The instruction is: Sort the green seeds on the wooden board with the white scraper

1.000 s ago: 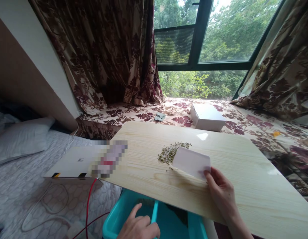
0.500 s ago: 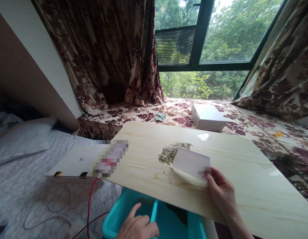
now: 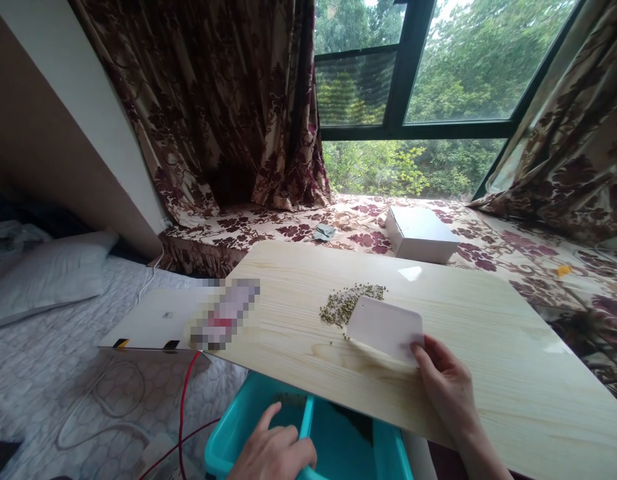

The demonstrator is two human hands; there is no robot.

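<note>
My right hand [image 3: 446,387] pinches the near corner of a white plastic scraper card [image 3: 385,329] that rests tilted on a pale wooden board [image 3: 488,347]. The card's far edge touches a small heap of green beans [image 3: 347,303]. Below the board's near edge, my left hand [image 3: 274,452] grips the rim of a turquoise plastic bin [image 3: 228,433], index finger stretched out. Some dark grains lie inside the bin, partly hidden under the board.
A white box [image 3: 418,233] and a crumpled wrapper [image 3: 324,232] lie on the floral window seat behind the board. A flat white carton [image 3: 153,323] and a blurred item [image 3: 223,315] sit at the left, with red and white cables [image 3: 181,407] on the quilted bed.
The view has drifted slightly. Both hands, the card and the beans stay almost where they were.
</note>
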